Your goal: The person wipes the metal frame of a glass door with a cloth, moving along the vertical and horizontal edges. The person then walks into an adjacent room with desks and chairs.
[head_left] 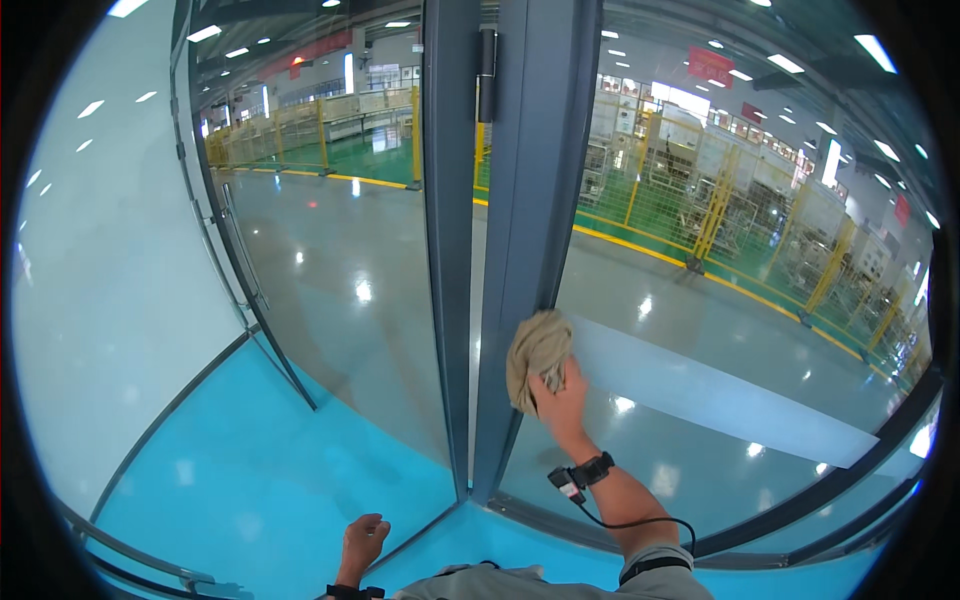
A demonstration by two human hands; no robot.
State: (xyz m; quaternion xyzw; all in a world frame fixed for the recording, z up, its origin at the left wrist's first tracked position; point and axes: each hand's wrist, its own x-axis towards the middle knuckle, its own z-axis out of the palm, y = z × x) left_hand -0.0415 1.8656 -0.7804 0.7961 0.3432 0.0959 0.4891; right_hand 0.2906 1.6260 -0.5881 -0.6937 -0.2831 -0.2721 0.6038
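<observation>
My right hand [563,400] grips a crumpled tan cloth [538,358]. The cloth lies against the dark grey upright of the door frame [525,220], beside the edge of the right glass pane [650,300]. Some of my right fingers are hidden in its folds. Low in the picture, my left hand [363,540] hangs over the blue floor with its fingers curled in and nothing seen in them. It touches neither the glass nor the frame.
To the left, a glass door [330,250] with a dark frame stands swung out, near a white wall [90,280]. A pale frosted band [720,390] crosses the right pane. Beyond the glass, yellow fencing [715,200] encloses equipment on a green floor. A cable [640,522] runs from my right wristband.
</observation>
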